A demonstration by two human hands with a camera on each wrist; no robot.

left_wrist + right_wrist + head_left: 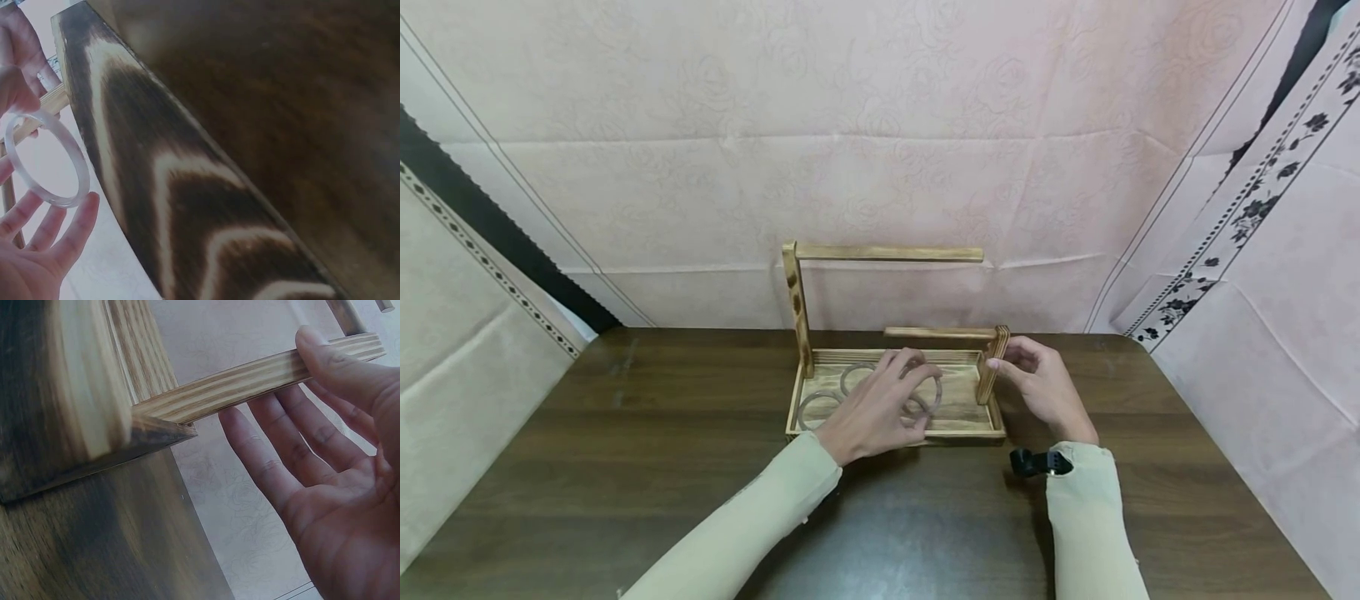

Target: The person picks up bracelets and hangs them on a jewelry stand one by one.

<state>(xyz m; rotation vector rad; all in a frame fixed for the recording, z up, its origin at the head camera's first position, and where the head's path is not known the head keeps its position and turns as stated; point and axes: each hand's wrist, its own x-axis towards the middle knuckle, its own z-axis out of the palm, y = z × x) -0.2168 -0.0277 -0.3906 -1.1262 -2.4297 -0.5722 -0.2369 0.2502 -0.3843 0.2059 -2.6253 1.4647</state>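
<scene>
My left hand [880, 408] is over the wooden tray [962, 435] and pinches a pale translucent bangle [83, 172] between thumb and fingers. Another bangle [820, 395] lies at the tray's left, with more rings partly covered by the hand. At the tray's right end, my right hand [1041, 387] grips the short wooden post [250, 381], thumb on one face and fingers on the other. From this post a lower rod [940, 332] points left, its left end free. The taller left post [800, 308] carries an upper rod [887, 253] whose right end is free.
The stand sits near the far edge of a dark brown wooden table [662, 467]. A pale patterned cloth [880, 150] hangs right behind it, with further cloth at both sides. A black strapped device [1037, 462] is on the right wrist.
</scene>
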